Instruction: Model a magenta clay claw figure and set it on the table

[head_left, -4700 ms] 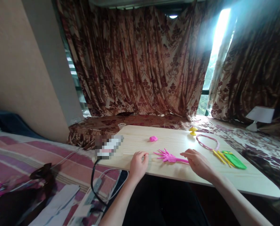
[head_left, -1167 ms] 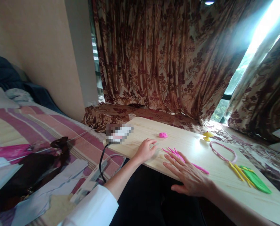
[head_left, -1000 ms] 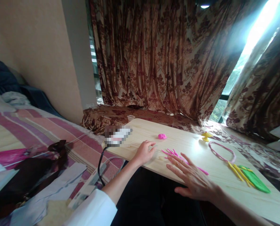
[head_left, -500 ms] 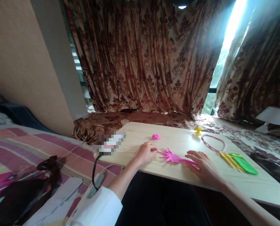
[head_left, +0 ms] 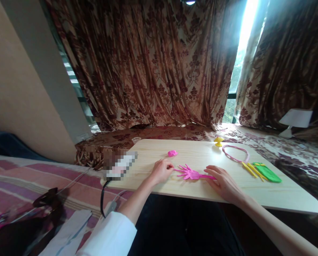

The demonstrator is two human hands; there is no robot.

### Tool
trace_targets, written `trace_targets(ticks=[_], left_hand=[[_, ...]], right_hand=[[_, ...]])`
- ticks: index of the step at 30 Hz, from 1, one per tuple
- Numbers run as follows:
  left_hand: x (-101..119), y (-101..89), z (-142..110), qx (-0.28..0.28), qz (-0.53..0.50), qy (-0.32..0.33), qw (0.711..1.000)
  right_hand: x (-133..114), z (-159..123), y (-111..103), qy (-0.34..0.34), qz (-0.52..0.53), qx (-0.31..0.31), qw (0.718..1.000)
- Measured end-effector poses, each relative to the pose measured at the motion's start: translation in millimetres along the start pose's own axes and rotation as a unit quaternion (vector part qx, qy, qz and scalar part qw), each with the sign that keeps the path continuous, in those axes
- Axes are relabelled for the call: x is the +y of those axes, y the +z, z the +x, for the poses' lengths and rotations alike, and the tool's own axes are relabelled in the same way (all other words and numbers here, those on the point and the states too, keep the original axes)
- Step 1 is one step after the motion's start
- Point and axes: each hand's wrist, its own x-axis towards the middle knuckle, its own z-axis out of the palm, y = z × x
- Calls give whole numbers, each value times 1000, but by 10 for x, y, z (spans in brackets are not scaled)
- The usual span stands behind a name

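Note:
A pink figure (head_left: 190, 174), apparently modelling clay and shaped like a hand or a branching tree, lies on the pale wooden table (head_left: 153, 145). Several thin fingers spread from its left end and a long stem runs right. With thumb and fingertips together, my left hand (head_left: 161, 171) pinches the tip of one thin pink strand. My right hand (head_left: 223, 182) rests over the stem's end, fingers stretched and fairly flat, covering that end. Behind the figure sits a small pink clay lump (head_left: 172, 153), touched by neither hand.
Toward the right lie a twisted pink ring (head_left: 235, 160), yellow strips (head_left: 251, 170), and a flat green piece (head_left: 268, 173). A yellow mushroom-like piece (head_left: 218, 142) stands at the back. On the left edge rests a blurred-out white object (head_left: 123, 165) with a black cable (head_left: 102, 199).
The camera view has shifted, so the whole scene sits further left. My left hand keeps its pinch on the strand, and my right hand stays over the stem.

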Motion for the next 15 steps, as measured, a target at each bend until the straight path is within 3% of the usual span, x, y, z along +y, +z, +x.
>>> trace_targets(ticks=[15], left_hand=[[89,-47,36,-24,71,37,996]], right_hand=[[-8,-6,-19,9,7,-4,1000]])
